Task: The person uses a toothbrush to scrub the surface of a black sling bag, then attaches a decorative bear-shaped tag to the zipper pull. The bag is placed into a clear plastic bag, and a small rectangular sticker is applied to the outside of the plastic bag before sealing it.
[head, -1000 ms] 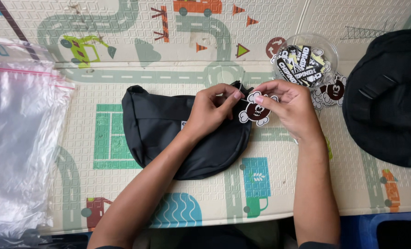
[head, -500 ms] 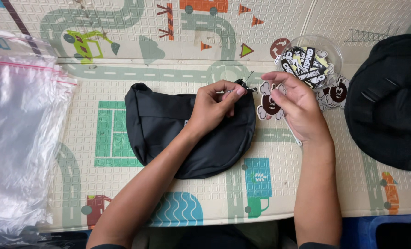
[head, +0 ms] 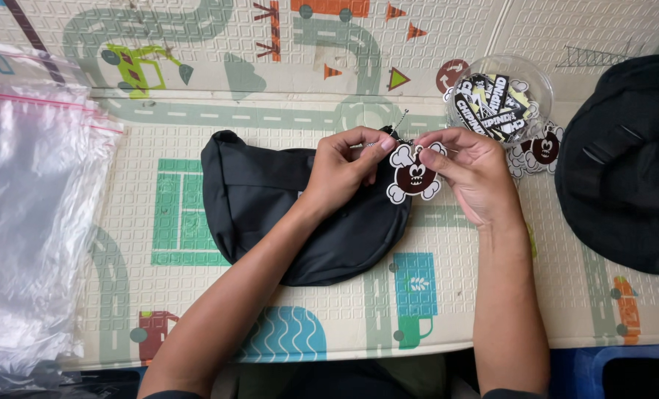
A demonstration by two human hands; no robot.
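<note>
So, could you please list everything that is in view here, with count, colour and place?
Black pouch bag: one, black, centre of mat, under the hands.
Skull tag: one, dark brown and white, held over the pouch's right end.
Ball chain: one, silver, above the tag.
Clear tub: one, transparent, holding black-and-white tags, upper right.
Loose tags: a few, brown and white, beside the tub.
Black bags: a pile, black, right edge.
Plastic bags: a stack, clear, left edge.
Play mat: one, beige with road pattern, beneath everything.
Left hand: pinching at the chain.
Right hand: holding the tag.
</note>
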